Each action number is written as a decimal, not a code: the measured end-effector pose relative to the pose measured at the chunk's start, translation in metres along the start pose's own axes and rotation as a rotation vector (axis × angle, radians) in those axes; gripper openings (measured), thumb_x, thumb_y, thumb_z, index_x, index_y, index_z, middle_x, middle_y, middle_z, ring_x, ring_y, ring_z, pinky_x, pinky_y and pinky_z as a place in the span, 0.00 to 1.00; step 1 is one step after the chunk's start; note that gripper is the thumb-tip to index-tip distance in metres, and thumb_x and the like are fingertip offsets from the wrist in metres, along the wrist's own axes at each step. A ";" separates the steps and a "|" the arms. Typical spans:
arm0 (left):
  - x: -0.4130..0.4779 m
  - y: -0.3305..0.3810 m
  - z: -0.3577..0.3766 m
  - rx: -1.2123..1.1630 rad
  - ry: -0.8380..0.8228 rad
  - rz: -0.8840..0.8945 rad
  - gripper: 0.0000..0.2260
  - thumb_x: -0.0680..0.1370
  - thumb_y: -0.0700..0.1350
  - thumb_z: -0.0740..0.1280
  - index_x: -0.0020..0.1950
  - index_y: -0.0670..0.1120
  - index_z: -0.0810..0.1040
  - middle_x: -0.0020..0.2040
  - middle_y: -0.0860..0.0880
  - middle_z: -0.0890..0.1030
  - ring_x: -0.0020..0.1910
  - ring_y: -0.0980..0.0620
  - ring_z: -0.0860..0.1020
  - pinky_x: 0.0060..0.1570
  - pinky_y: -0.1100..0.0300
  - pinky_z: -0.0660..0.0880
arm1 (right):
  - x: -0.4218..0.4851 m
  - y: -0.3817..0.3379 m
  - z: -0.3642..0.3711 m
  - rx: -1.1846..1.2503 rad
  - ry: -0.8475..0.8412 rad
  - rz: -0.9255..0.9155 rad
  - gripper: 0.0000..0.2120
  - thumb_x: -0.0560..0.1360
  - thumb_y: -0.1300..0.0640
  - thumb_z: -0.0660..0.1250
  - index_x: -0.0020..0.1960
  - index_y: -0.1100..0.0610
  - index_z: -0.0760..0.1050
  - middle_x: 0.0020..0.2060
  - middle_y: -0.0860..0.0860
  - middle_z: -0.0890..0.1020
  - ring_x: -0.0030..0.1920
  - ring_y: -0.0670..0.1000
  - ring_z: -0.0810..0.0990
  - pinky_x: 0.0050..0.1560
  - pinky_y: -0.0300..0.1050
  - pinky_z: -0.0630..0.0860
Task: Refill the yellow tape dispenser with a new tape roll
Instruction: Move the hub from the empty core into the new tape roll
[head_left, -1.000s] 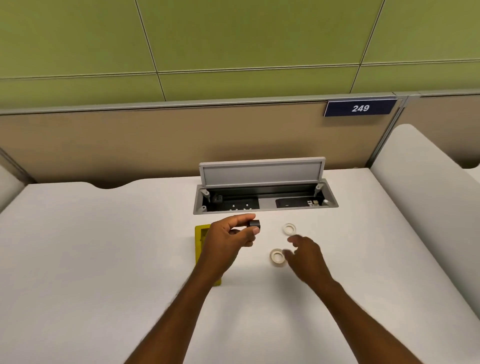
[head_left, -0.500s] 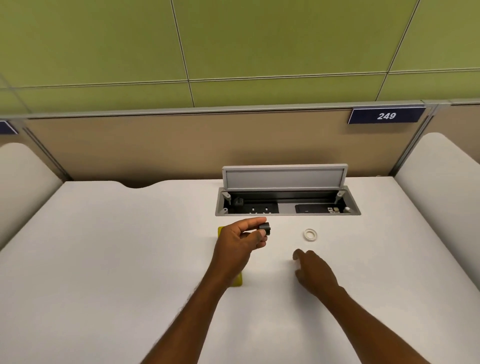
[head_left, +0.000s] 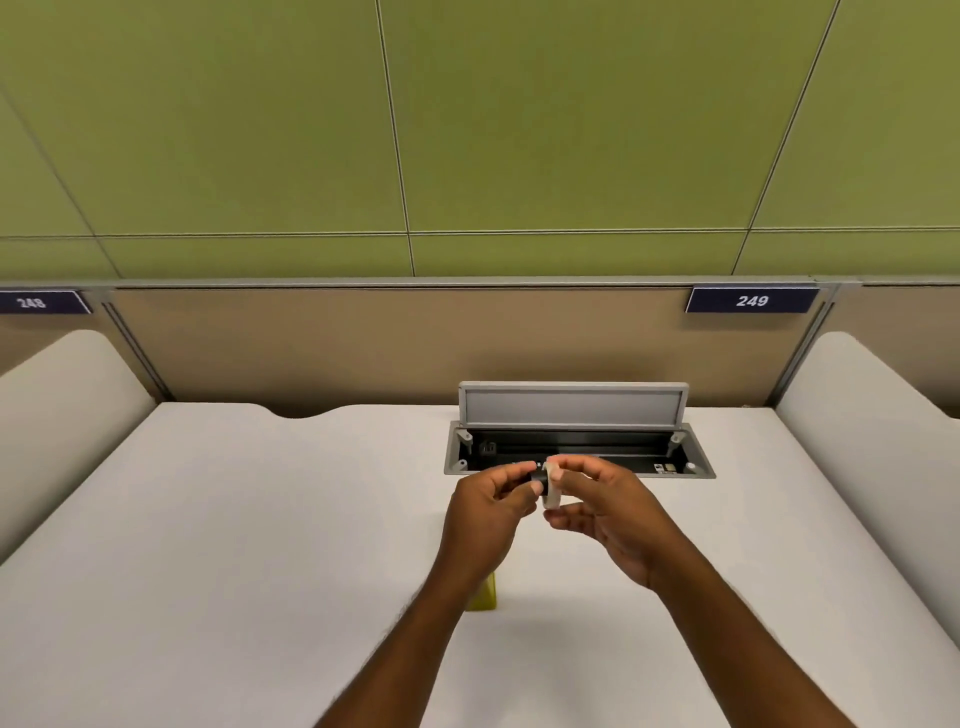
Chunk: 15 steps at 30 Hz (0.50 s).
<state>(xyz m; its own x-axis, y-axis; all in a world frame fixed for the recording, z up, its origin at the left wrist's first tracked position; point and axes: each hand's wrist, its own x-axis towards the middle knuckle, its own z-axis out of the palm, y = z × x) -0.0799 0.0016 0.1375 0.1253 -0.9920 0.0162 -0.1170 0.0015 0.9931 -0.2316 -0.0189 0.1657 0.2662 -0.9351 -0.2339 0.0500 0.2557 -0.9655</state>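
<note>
My left hand (head_left: 491, 506) pinches a small black spool (head_left: 538, 476) between thumb and fingers, raised above the white desk. My right hand (head_left: 605, 506) holds a white tape roll (head_left: 551, 493) on edge, right against the spool's end. Whether the roll sits on the spool I cannot tell. The yellow tape dispenser (head_left: 485, 595) lies on the desk under my left wrist, and only its near corner shows. The second white roll seen earlier is hidden behind my hands.
An open grey cable box (head_left: 576, 447) with its lid raised is set into the white desk (head_left: 234, 545) just beyond my hands. Rounded white dividers (head_left: 872, 441) flank the desk on both sides. A tan partition with a sign 249 (head_left: 751, 301) closes the back.
My right hand picked up a white tape roll from the desk and lifted it to the black spool in my left hand. The camera tilted up and shifted left.
</note>
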 end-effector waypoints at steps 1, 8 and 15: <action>0.000 0.003 -0.003 -0.006 0.000 0.011 0.12 0.76 0.45 0.68 0.59 0.49 0.80 0.51 0.53 0.84 0.48 0.57 0.82 0.49 0.61 0.79 | -0.002 -0.004 0.002 -0.011 -0.003 -0.011 0.10 0.75 0.54 0.68 0.55 0.54 0.80 0.51 0.57 0.83 0.47 0.60 0.84 0.46 0.46 0.81; -0.007 0.010 -0.019 0.000 -0.010 0.077 0.11 0.75 0.42 0.69 0.56 0.54 0.81 0.50 0.55 0.84 0.49 0.56 0.82 0.50 0.60 0.79 | -0.009 -0.017 0.019 -0.129 -0.040 -0.065 0.11 0.76 0.56 0.67 0.58 0.53 0.78 0.51 0.55 0.84 0.49 0.56 0.84 0.49 0.46 0.81; -0.013 0.006 -0.032 0.098 0.079 0.099 0.10 0.74 0.46 0.70 0.51 0.61 0.81 0.42 0.68 0.82 0.48 0.65 0.80 0.46 0.69 0.76 | -0.009 -0.015 0.036 -0.157 -0.073 -0.057 0.12 0.77 0.55 0.65 0.59 0.54 0.78 0.51 0.54 0.84 0.50 0.54 0.84 0.53 0.49 0.81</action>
<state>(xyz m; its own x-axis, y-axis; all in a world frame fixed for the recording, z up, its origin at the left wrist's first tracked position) -0.0506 0.0188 0.1466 0.1848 -0.9746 0.1263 -0.2275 0.0825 0.9703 -0.2002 -0.0060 0.1866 0.3366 -0.9253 -0.1749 -0.0823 0.1561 -0.9843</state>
